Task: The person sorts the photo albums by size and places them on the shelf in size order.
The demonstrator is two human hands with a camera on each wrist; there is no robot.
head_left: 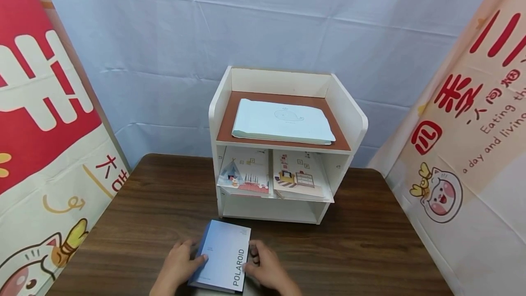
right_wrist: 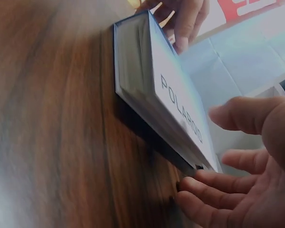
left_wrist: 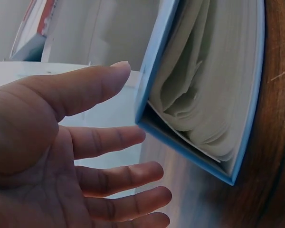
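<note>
A thick photo album (head_left: 223, 257) with a blue-to-white cover marked POLAROID lies flat on the wooden table, near its front edge. At the album's left side is my left hand (head_left: 181, 261); in the left wrist view its fingers (left_wrist: 118, 180) are spread beside the blue cover, not curled round it. My right hand (head_left: 269, 266) is at the opposite long side, fingers loosely extended. In the right wrist view its fingertips (right_wrist: 187, 187) are close to the album's lower corner; whether they touch is unclear. Loose-looking pages show between the covers (left_wrist: 199, 95).
Behind the album stands a small white shelf (head_left: 269, 209). A white book with a whale drawing (head_left: 283, 120) lies on its brown top. Two illustrated books (head_left: 246, 172) sit side by side on the middle level. Printed cloths (head_left: 444, 150) hang at both sides of the table (head_left: 370, 241).
</note>
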